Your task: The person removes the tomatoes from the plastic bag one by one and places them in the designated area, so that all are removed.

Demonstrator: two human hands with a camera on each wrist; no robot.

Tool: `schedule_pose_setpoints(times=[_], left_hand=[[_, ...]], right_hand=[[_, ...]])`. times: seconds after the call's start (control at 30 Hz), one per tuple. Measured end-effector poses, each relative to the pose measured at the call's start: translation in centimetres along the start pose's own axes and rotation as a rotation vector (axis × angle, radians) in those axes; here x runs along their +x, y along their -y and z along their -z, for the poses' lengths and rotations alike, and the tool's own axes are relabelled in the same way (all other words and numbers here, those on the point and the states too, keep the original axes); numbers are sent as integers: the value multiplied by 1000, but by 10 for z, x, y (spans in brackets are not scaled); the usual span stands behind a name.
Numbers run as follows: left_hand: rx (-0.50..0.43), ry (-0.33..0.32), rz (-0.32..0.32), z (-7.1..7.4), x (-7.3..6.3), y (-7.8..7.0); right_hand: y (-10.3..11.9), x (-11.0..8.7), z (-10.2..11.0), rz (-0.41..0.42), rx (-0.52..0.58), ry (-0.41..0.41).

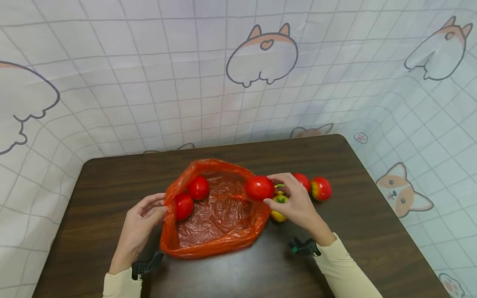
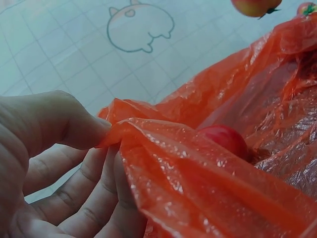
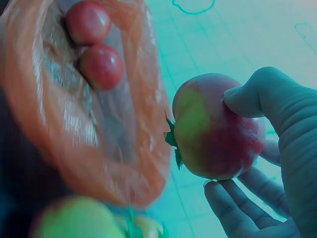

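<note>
Corgi-print cloth (image 1: 208, 95) hangs behind a dark table (image 1: 369, 231).

From afar, I pinch with my left hand (image 1: 139, 221) at 8 o'clock, left forearm (image 1: 122, 285) toward 1, and grip with my right hand (image 1: 296, 203) at 4, thumb (image 3: 262, 94) and fingers (image 3: 223, 201) curved, right forearm (image 1: 344, 267) toward 11.

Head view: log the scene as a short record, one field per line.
Left hand: pinches the left rim of the orange-red bag
Right hand: holds a tomato near the bag's right rim
Bag: open, on the dark table
Inside bag: two red tomatoes
Right of bag: more tomatoes, some partly hidden by the right hand
</note>
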State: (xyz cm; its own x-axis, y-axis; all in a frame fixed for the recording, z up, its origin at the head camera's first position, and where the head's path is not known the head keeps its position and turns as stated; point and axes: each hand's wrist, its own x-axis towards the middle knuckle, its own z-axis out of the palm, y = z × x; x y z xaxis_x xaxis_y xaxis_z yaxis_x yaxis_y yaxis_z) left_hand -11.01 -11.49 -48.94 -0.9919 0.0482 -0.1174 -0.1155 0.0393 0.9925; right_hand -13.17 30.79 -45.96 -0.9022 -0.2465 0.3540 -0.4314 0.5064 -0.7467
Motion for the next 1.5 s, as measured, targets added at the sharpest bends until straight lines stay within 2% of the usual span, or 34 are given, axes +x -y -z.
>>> schedule_pose_setpoints(times=[0.17, 0.33, 0.87, 1.2, 1.5], left_hand=[[33, -4, 9, 0, -2, -1], [22, -5, 1, -2, -2, -1], [56, -43, 4, -3, -5, -4], [61, -59, 15, -3, -5, -6], [23, -69, 6, -6, -3, -10]], right_hand=[[-13, -9, 15, -11, -40, -42], [-23, -21, 28, -52, -89, -82], [-46, -50, 51, -78, -100, -194], [-63, -69, 57, -83, -75, -257], [-74, -81, 57, -150, -59, -257]])
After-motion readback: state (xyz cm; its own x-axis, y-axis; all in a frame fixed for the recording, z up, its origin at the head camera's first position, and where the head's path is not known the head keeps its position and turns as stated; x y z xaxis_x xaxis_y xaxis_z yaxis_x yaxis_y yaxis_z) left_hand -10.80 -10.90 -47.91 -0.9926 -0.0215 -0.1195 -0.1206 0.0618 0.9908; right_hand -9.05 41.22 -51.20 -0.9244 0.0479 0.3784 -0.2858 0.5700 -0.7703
